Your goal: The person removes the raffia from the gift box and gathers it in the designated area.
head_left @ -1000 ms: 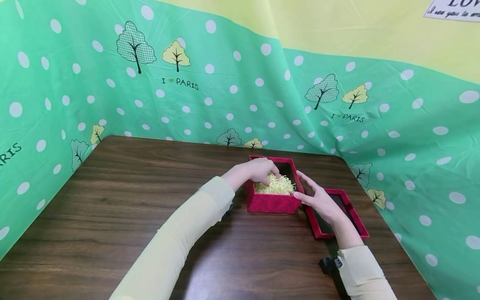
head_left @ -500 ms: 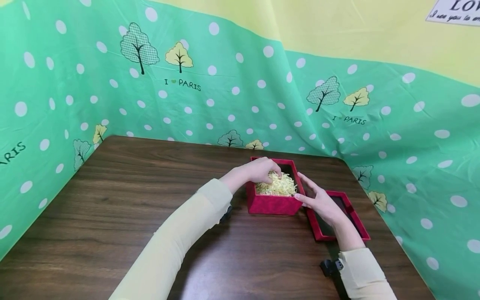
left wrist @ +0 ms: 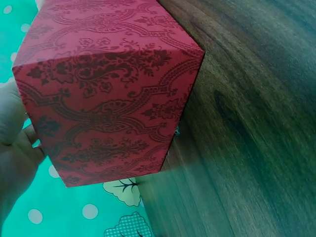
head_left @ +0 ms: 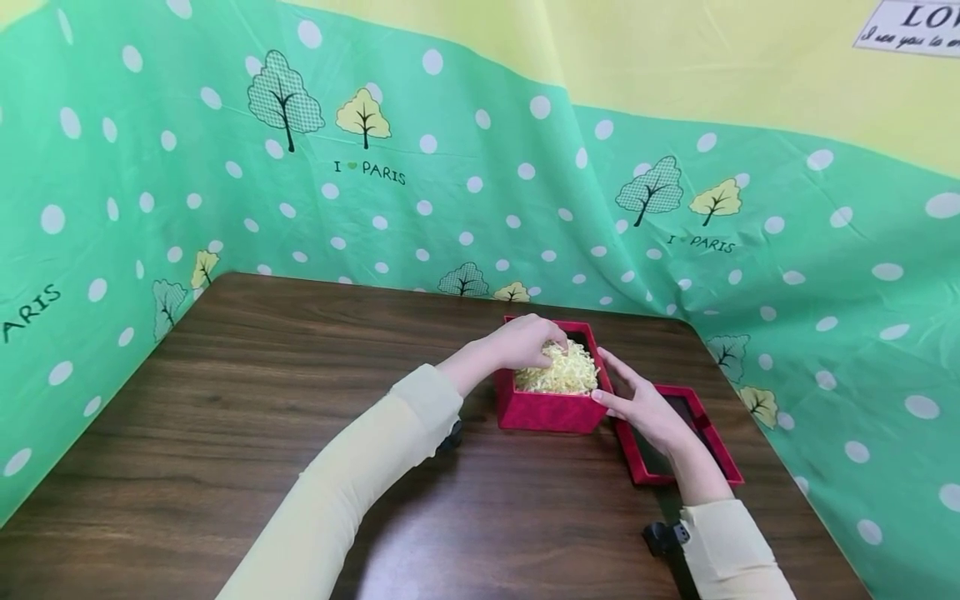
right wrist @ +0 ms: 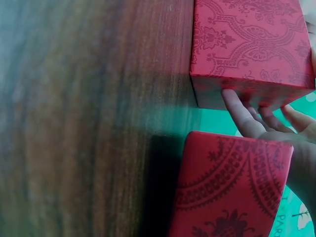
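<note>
A red box [head_left: 551,412] with a dark inside stands uncovered near the far edge of the table. Pale yellow shredded paper [head_left: 566,372] fills its near part. My left hand [head_left: 525,342] reaches over the left rim, its curled fingers in the shredded paper and their tips partly hidden. In the left wrist view the box's patterned wall [left wrist: 108,113] hides much of that hand. My right hand [head_left: 645,408] touches the box's right side with extended fingers, its thumb at the near right corner. In the right wrist view, the fingers [right wrist: 242,116] press on the box's outer wall.
The red lid [head_left: 647,475] lies upturned right of the box, dark inside, partly under my right forearm. A dark wooden table [head_left: 262,417] bears both. Behind it hangs a green and yellow cloth [head_left: 480,150] with tree prints. Small black cameras [head_left: 660,537] sit at the wrists.
The shredded paper has shifted and looks looser and higher around my left fingers. The left hand moves slightly within the box, while the right hand keeps its place at the side.
</note>
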A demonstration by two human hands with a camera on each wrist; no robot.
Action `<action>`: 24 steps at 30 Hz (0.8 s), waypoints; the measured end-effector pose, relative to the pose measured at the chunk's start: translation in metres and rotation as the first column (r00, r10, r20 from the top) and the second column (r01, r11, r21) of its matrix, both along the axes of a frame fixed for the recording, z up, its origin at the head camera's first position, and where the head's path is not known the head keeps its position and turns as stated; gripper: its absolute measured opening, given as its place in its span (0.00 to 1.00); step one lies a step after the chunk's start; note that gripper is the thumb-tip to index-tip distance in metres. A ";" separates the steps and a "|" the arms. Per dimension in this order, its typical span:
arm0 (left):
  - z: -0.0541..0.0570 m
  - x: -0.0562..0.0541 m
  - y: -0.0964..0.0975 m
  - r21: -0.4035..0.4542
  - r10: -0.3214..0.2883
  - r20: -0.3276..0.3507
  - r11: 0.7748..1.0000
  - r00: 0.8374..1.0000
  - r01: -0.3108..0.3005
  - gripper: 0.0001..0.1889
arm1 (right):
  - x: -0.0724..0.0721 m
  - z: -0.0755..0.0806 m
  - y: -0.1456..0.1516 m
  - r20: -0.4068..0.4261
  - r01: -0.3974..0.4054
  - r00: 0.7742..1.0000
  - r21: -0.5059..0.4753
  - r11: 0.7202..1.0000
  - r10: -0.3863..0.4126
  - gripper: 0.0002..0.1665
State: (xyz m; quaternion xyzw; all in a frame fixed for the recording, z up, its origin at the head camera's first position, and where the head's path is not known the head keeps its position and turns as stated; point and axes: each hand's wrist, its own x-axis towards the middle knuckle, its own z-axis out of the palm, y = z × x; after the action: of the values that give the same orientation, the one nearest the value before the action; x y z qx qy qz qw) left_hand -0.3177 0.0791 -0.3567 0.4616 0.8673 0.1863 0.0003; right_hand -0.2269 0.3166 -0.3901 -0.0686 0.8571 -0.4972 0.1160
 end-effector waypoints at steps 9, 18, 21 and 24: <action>0.004 0.004 -0.001 0.043 0.079 -0.044 0.996 0.996 -0.078 0.14 | -0.001 0.000 0.001 -0.003 -0.009 1.000 -0.002 1.000 0.009 0.48; 0.012 0.009 0.001 0.116 0.138 -0.086 0.985 0.987 -0.128 0.14 | -0.001 0.000 0.000 -0.010 -0.001 1.000 0.007 1.000 0.001 0.48; 0.015 0.012 0.001 0.116 0.156 -0.095 0.983 0.983 -0.145 0.14 | -0.001 0.000 0.000 -0.015 -0.007 1.000 0.003 1.000 0.007 0.49; 0.018 0.014 0.001 0.124 0.172 -0.110 0.980 0.979 -0.158 0.13 | 0.000 0.000 0.000 -0.022 -0.007 1.000 0.009 1.000 0.007 0.50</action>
State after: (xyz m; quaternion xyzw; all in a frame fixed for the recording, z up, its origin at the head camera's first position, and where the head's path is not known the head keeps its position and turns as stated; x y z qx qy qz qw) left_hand -0.3038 0.0802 -0.3390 0.3978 0.8889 0.2071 -0.0939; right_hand -0.2270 0.3167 -0.3902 -0.0763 0.8603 -0.4923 0.1087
